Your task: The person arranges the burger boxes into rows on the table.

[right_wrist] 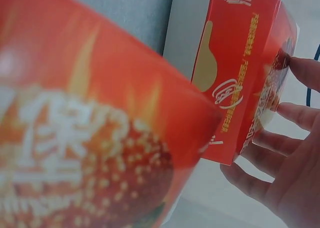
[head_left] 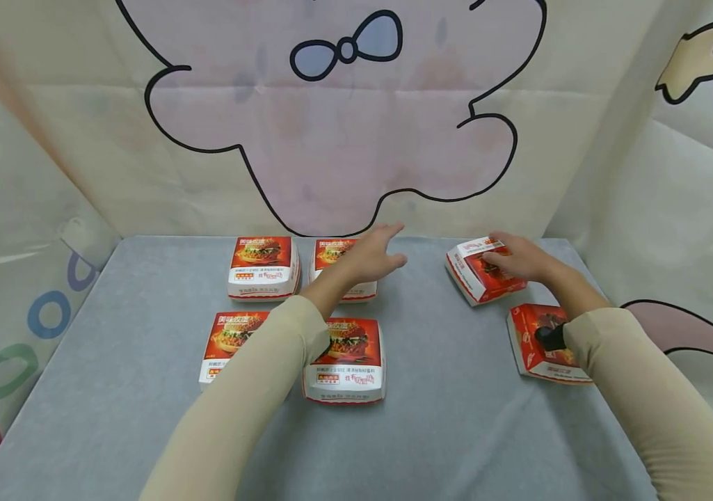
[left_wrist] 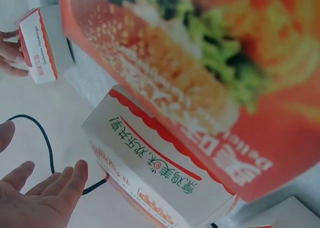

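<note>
My left hand (head_left: 369, 257) is over the right side of a red and white burger box (head_left: 331, 252) in the back row, fingers stretched out and holding nothing. In the left wrist view, the left hand (left_wrist: 45, 193) has its fingers apart from the nearest burger box (left_wrist: 150, 158). At the back right, my right hand (head_left: 522, 259) rests on top of an angled burger box (head_left: 471, 270), thumb and fingers spread. The right wrist view shows the right hand's fingertips (right_wrist: 282, 108) at this box's printed top (right_wrist: 272, 88), not curled round it.
Another burger box (head_left: 262, 268) stands back left. In front are two more, one box (head_left: 346, 362) under the left forearm and one box (head_left: 231, 334) partly hidden by the sleeve. A burger box (head_left: 534, 341) lies beneath the right wrist. Grey cloth (head_left: 444, 417) covers the table.
</note>
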`<state>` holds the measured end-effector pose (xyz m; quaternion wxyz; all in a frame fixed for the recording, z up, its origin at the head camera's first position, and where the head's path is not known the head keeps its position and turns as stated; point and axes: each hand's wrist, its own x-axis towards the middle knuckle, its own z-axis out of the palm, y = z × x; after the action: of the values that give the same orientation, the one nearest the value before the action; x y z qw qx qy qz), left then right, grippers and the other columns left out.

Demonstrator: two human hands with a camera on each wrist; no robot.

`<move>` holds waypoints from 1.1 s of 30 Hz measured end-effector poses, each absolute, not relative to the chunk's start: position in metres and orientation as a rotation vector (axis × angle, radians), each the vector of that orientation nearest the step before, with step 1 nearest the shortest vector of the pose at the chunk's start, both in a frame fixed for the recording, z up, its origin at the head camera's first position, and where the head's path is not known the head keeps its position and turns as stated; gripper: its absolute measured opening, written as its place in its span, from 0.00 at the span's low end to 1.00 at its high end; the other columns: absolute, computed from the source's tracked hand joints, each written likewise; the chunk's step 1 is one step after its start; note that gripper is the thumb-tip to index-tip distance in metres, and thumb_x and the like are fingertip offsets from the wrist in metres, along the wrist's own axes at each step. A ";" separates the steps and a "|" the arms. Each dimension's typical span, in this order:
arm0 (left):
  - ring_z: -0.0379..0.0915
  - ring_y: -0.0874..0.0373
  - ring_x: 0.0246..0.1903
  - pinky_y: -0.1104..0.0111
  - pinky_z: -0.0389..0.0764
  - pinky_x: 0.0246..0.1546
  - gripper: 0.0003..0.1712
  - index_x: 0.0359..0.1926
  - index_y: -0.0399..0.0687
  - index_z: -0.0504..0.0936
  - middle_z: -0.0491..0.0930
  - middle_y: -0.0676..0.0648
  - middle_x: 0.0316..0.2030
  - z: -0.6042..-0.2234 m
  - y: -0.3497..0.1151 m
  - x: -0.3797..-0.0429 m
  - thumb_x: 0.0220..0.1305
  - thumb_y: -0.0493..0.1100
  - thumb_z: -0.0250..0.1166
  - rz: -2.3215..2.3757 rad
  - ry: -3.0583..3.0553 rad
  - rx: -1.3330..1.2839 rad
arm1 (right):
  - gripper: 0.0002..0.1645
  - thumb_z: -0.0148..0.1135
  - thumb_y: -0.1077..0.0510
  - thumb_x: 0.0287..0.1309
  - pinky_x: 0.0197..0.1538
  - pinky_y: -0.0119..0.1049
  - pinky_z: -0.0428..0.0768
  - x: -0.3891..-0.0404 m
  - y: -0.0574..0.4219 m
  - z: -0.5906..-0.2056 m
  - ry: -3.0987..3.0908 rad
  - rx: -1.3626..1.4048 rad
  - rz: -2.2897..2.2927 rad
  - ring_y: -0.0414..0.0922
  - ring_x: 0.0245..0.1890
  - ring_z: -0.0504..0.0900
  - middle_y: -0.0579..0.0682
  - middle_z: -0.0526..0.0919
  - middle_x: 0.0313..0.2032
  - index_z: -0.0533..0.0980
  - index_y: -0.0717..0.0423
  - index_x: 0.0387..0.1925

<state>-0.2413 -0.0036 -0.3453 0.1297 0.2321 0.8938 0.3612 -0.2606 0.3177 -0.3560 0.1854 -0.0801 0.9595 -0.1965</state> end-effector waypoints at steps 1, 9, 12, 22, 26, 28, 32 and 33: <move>0.47 0.52 0.75 0.59 0.54 0.72 0.38 0.77 0.48 0.55 0.55 0.46 0.76 -0.346 -0.003 -0.242 0.72 0.47 0.58 1.045 2.596 0.678 | 0.43 0.52 0.48 0.73 0.65 0.70 0.57 -0.260 0.316 -0.356 2.701 -0.227 -0.554 0.71 0.66 0.57 0.76 0.56 0.68 0.49 0.71 0.74; 0.49 0.54 0.75 0.61 0.54 0.72 0.38 0.77 0.46 0.56 0.56 0.48 0.76 -0.344 0.004 -0.242 0.72 0.46 0.59 1.045 2.556 0.684 | 0.42 0.52 0.47 0.73 0.65 0.69 0.59 -0.259 0.300 -0.358 2.704 -0.262 -0.549 0.69 0.65 0.59 0.73 0.59 0.68 0.52 0.69 0.73; 0.49 0.54 0.75 0.60 0.55 0.72 0.39 0.78 0.47 0.55 0.55 0.48 0.76 -0.344 0.007 -0.242 0.72 0.47 0.59 1.028 2.542 0.668 | 0.41 0.53 0.47 0.72 0.65 0.69 0.59 -0.259 0.294 -0.360 2.717 -0.297 -0.530 0.68 0.66 0.60 0.73 0.60 0.68 0.53 0.69 0.73; 0.50 0.52 0.75 0.58 0.57 0.71 0.40 0.78 0.49 0.53 0.56 0.48 0.76 -0.351 0.013 -0.243 0.72 0.47 0.60 0.982 2.497 0.649 | 0.38 0.53 0.49 0.73 0.68 0.65 0.56 -0.255 0.267 -0.358 2.729 -0.409 -0.513 0.66 0.69 0.59 0.71 0.61 0.69 0.57 0.70 0.72; 0.51 0.52 0.74 0.58 0.57 0.71 0.39 0.78 0.48 0.54 0.57 0.47 0.75 -0.354 0.014 -0.244 0.72 0.47 0.60 0.972 2.495 0.650 | 0.38 0.53 0.49 0.73 0.68 0.65 0.56 -0.255 0.256 -0.359 2.723 -0.410 -0.526 0.65 0.69 0.60 0.70 0.61 0.70 0.57 0.68 0.73; 0.51 0.52 0.74 0.58 0.56 0.72 0.38 0.77 0.46 0.55 0.58 0.46 0.75 -0.354 0.015 -0.244 0.72 0.46 0.59 0.965 2.486 0.673 | 0.38 0.53 0.49 0.73 0.68 0.65 0.57 -0.256 0.252 -0.360 2.724 -0.414 -0.523 0.64 0.68 0.61 0.70 0.61 0.70 0.57 0.67 0.73; 0.53 0.50 0.73 0.59 0.58 0.71 0.37 0.77 0.42 0.56 0.60 0.43 0.74 -0.355 0.017 -0.244 0.72 0.44 0.58 0.921 2.473 0.738 | 0.38 0.52 0.49 0.73 0.68 0.64 0.59 -0.257 0.246 -0.363 2.725 -0.432 -0.526 0.63 0.66 0.64 0.69 0.62 0.69 0.56 0.67 0.73; 0.54 0.50 0.73 0.59 0.60 0.70 0.37 0.77 0.42 0.56 0.61 0.43 0.73 -0.355 0.017 -0.243 0.72 0.44 0.58 0.913 2.470 0.748 | 0.38 0.52 0.49 0.73 0.67 0.64 0.60 -0.257 0.245 -0.364 2.726 -0.438 -0.527 0.63 0.65 0.64 0.69 0.63 0.69 0.56 0.66 0.73</move>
<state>-0.2435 0.0175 -0.3547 0.2004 0.2675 0.8840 0.3268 -0.2570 0.2447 -0.3637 0.1648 -0.1538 0.9566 -0.1849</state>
